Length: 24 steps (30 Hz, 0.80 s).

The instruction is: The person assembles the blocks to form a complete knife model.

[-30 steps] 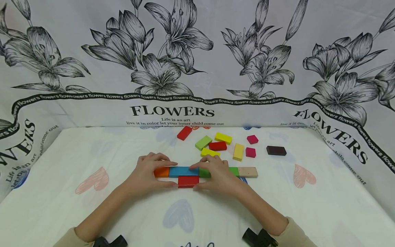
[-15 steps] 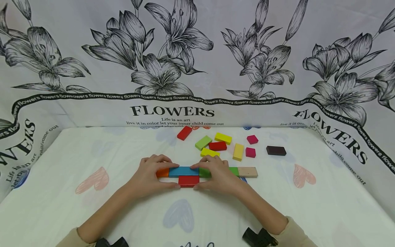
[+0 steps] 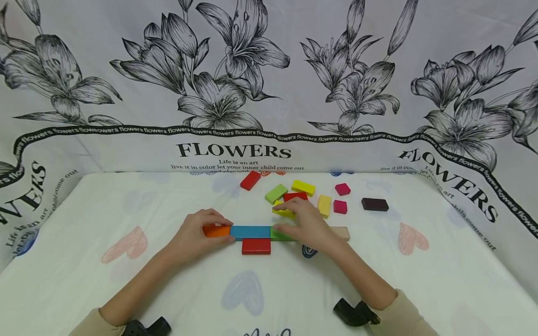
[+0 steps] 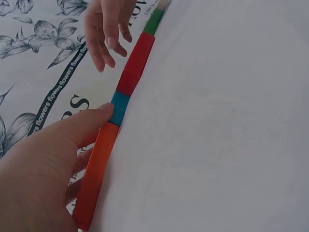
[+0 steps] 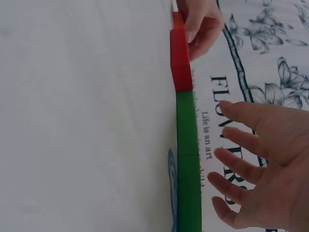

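Long blocks lie end to end: an orange block, a blue block, green blocks and a plain wood block. Against the near side of the blue block sits a red block. My left hand straddles the row's left end, pinching the orange block near its joint with the blue one; the thumb is in front, the fingers behind. My right hand hovers over the green part with fingers spread, and holds nothing in the right wrist view.
Behind the row lie loose blocks, among them a yellow block, a light green block, a far red block, pink blocks and a dark brown block. A flower-printed cloth rises behind the table.
Both hands have let go of the red block's ends. My left hand has shifted left to the orange block; my right hand has lifted and moved right and away. The red block stays against the row.
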Motion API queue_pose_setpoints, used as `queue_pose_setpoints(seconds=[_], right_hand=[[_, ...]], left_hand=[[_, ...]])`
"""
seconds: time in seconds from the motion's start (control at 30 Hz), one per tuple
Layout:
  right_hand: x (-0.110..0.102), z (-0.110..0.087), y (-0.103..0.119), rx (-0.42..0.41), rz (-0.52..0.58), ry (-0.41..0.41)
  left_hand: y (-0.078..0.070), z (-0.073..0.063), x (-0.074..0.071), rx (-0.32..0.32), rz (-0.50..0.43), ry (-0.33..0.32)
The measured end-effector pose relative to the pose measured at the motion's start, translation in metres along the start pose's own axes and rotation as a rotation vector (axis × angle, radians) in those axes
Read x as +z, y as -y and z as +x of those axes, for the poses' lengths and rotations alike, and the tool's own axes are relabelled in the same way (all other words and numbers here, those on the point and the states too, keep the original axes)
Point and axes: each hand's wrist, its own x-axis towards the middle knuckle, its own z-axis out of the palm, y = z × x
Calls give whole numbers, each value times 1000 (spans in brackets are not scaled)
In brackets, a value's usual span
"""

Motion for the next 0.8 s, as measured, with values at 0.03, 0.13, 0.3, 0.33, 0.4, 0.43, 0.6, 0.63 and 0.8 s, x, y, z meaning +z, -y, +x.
queue_pose_setpoints(seconds=[0.03, 0.13, 0.3, 0.33, 0.4, 0.43, 0.6, 0.63, 0.8], right_hand=[[-1, 1, -2, 8, -4, -16], [-2, 4, -7, 32, -17, -60], [-2, 9, -15, 89, -21, -91], [-2, 10, -16, 101, -14, -92], [-2, 11, -18, 122, 1, -91], [-2, 11, -19, 126, 7, -90], [1, 12, -24, 128, 6, -94], [1, 12, -25, 127, 5, -96], [3, 12, -29, 116, 13, -117]], left_hand=[[0, 0, 0, -7, -4, 1], [1, 0, 1, -25, -17, 1], [1, -1, 0, -55, -30, 5], [1, -1, 0, -60, -32, 7], [1, -1, -1, -68, -36, 10], [1, -1, -1, -72, -38, 12], [1, -1, -1, -89, -39, 17], [0, -1, -1, -92, -39, 18], [-1, 0, -1, -104, -32, 23]])
